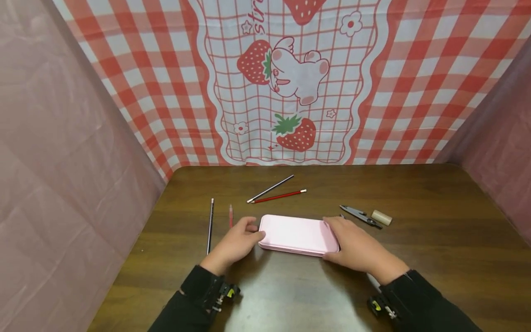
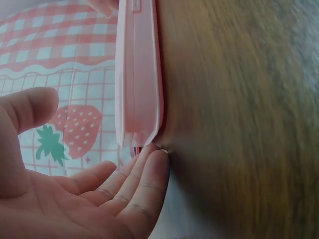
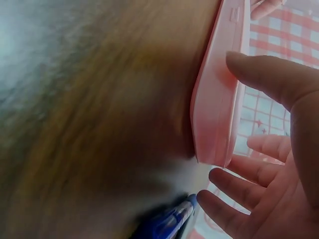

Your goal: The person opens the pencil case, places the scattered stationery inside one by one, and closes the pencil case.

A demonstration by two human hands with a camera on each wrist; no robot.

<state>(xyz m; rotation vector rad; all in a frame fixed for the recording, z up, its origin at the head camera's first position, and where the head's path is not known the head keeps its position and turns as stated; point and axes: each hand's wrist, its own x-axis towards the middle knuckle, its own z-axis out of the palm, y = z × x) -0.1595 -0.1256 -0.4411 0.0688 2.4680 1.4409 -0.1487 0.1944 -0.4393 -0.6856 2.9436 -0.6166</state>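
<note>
A closed pink pencil case (image 1: 296, 235) lies flat on the wooden table in front of the person. The right hand (image 1: 352, 242) holds its right end, thumb at the front side and fingers round the back corner. In the right wrist view the thumb lies against the pink case's side (image 3: 214, 114). The left hand (image 1: 236, 242) is at the left end, thumb tip right at the edge. From the left wrist, its fingertips show at the case's end (image 2: 142, 109), with the thumb held apart. A blue pen (image 3: 167, 219) lies below the right hand's fingers.
Behind the case lie a dark pencil (image 1: 271, 188) and a red pencil (image 1: 280, 196). Left are another dark pencil (image 1: 210, 226) and a red pen-like stick (image 1: 231, 216). A drawing compass (image 1: 361, 216) and a beige cylinder (image 1: 381, 217) sit right. A checked cloth (image 1: 166, 92) hangs behind.
</note>
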